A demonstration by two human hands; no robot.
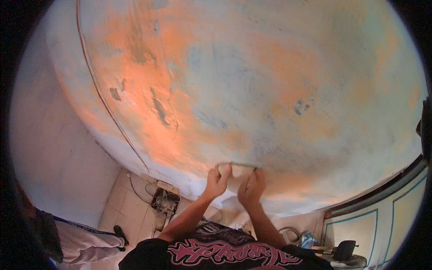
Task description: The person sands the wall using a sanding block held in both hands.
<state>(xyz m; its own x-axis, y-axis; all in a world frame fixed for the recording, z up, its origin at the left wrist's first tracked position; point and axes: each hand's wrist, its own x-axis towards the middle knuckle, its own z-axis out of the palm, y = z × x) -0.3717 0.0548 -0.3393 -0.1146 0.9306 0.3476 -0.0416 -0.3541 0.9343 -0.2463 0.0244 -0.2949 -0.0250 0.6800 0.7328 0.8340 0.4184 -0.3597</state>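
Observation:
A large wall [236, 84] with patchy orange, blue and grey paint fills most of the view and has chipped spots. Against its lower part, both my hands grip a thin, pale rectangular piece with a dark upper edge [239, 170]; what it is, I cannot tell. At its left end is my left hand [217, 182], with thumb and fingers pinching it. My right hand [251, 185] holds the right end and looks slightly blurred.
A person in light trousers [89, 239] stands at the lower left. A dark crate of clutter [165, 204] and cables lie on the tiled floor [130, 206]. At the lower right are a pale door with teal lines [352, 229] and a dark chair [344, 250]. A cable [98, 87] runs along the wall.

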